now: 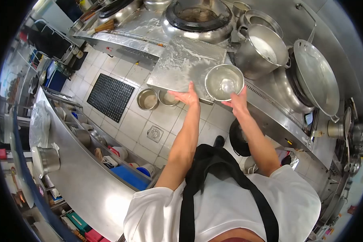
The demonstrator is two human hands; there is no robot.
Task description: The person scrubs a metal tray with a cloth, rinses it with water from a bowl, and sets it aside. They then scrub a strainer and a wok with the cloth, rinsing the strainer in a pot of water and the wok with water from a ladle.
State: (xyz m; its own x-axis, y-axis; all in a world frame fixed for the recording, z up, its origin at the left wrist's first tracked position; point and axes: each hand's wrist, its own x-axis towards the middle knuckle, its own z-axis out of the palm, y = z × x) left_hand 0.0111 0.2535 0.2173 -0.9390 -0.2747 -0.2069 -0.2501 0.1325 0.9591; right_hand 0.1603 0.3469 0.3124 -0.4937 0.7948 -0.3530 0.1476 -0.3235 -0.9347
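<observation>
My left hand is at the near edge of a flat metal sheet, with a digit over its rim and the other fingers along the edge. The sheet is wet and streaked with suds; it lies over the stove counter and juts past the counter's front. In my right hand is a round metal bowl, gripped by its near right rim. Clear liquid shows inside the bowl, which is over the sheet's right corner.
Behind the sheet is a wok burner. To the right stand a tall pot with whitish liquid and a large wok. Two metal pots, one a floor pot, sit below the counter near a black mat. A steel worktable curves along the left.
</observation>
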